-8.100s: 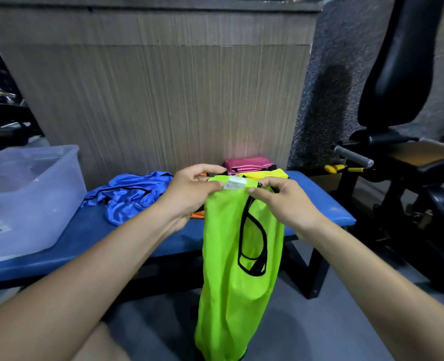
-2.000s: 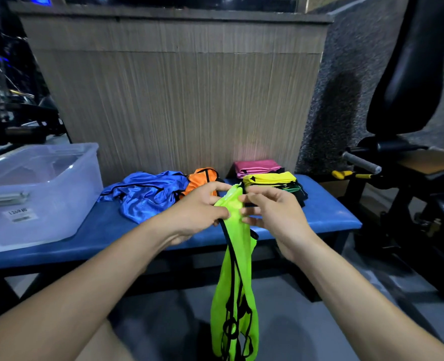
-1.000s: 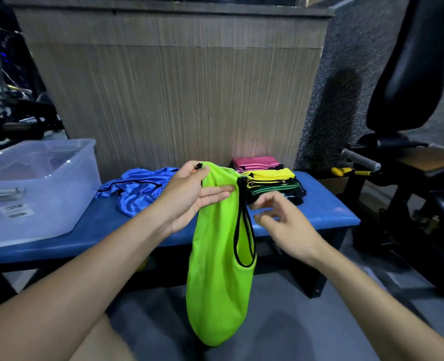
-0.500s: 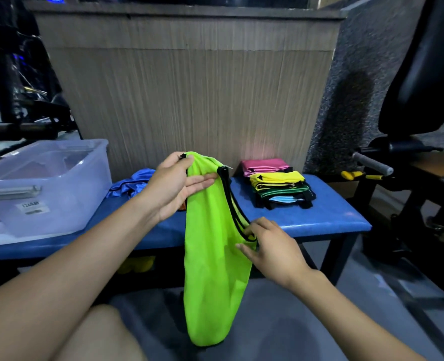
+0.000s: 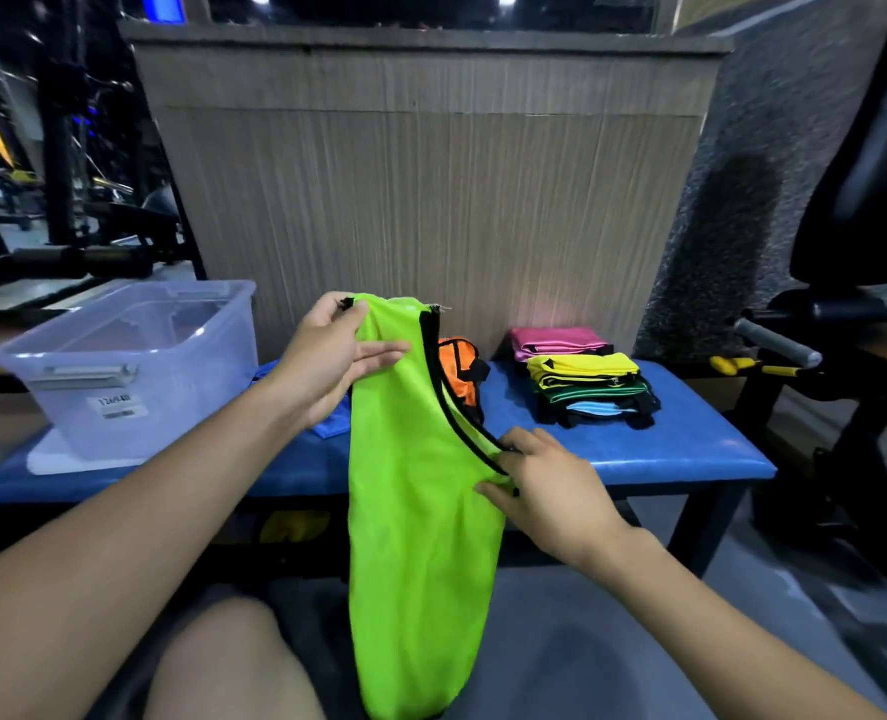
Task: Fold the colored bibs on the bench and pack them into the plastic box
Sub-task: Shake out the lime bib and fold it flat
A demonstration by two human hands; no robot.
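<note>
A lime green bib [image 5: 415,511] with black trim hangs doubled lengthwise in front of the blue bench [image 5: 638,454]. My left hand [image 5: 332,356] pinches its top edge between thumb and fingers. My right hand [image 5: 540,485] pinches the black-trimmed side edge at mid-height. A clear plastic box [image 5: 129,366] stands on the bench's left end. A stack of folded bibs [image 5: 586,387], pink, yellow, green and light blue, lies on the right end. An orange bib [image 5: 459,371] and a bit of a blue bib [image 5: 332,423] show behind the green one.
A wood-panelled wall [image 5: 431,210] rises behind the bench. A black gym machine with a padded seat [image 5: 857,304] stands at the right. Dark exercise equipment [image 5: 67,252] fills the left background. My bare knee [image 5: 223,662] shows at the bottom. Grey floor lies below.
My right hand slid down the bib's trimmed edge from the top to mid-height. The left hand stayed at the top edge, holding the bib up.
</note>
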